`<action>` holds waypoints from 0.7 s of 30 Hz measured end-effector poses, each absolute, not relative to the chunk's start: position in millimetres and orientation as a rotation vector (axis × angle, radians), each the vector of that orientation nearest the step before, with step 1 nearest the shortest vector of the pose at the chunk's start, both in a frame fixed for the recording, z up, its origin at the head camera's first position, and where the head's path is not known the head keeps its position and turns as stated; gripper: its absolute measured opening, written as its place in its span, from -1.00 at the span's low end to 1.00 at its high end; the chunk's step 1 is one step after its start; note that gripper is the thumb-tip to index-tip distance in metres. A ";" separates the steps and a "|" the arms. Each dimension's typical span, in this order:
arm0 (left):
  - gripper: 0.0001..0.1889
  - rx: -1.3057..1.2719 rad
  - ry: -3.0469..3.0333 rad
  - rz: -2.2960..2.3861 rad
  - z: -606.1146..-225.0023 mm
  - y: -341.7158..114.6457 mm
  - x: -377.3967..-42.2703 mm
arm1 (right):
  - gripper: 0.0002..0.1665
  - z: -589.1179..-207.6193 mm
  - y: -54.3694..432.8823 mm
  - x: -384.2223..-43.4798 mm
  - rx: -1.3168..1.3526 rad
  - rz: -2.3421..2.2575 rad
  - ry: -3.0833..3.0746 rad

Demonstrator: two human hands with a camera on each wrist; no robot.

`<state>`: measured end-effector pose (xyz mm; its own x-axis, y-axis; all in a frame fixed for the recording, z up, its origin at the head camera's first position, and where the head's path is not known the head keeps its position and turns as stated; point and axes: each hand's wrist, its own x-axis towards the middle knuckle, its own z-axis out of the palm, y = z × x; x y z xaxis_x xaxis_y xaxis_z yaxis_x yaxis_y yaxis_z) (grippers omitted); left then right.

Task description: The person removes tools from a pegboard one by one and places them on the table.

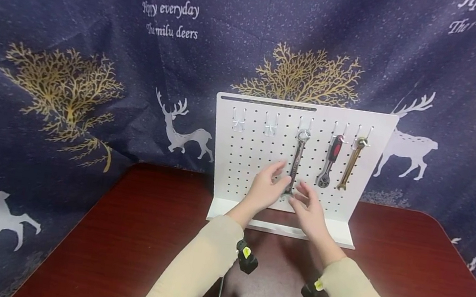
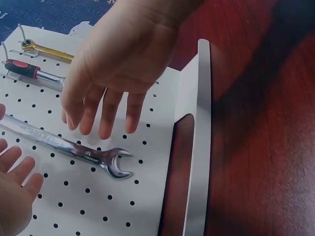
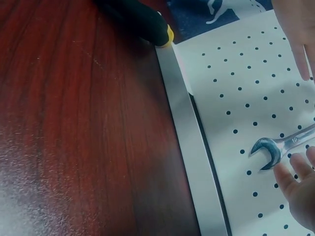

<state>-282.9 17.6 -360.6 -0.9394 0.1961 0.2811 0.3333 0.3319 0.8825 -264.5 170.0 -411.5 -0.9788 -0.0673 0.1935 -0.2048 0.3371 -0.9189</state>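
A chrome combination wrench (image 1: 297, 162) hangs by its ring end from a middle hook of the white pegboard (image 1: 245, 164). My left hand (image 1: 265, 189) is on its left side, fingers loosely bent, with the thumb tip right at the shaft. On the other side, beside the lower end, my right hand (image 1: 310, 213) has its fingers spread and relaxed. The wrench's open jaw end (image 2: 118, 163) shows between the two hands in the left wrist view. Neither hand is closed round it. In the right wrist view, the right hand's fingertips (image 3: 283, 174) come close to that end.
To the right on the board hang a ratchet handle (image 1: 330, 161) with a red and dark grip and a gold wrench (image 1: 351, 164). Two bare hooks (image 1: 270, 127) are at the left. The board's white foot (image 1: 336, 232) stands on the dark red table (image 1: 152, 238).
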 end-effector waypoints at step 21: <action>-0.45 -0.401 -2.507 -1.865 -345.4 40.2 -295.5 | -0.35 -417.8 166.4 -277.1 0.187 1.781 -2.505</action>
<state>-295.5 40.2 -345.4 -0.9676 0.2077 0.1436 0.1973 0.2666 0.9434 -277.1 166.4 -417.8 -0.9907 -0.0624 0.1209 -0.1347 0.3242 -0.9364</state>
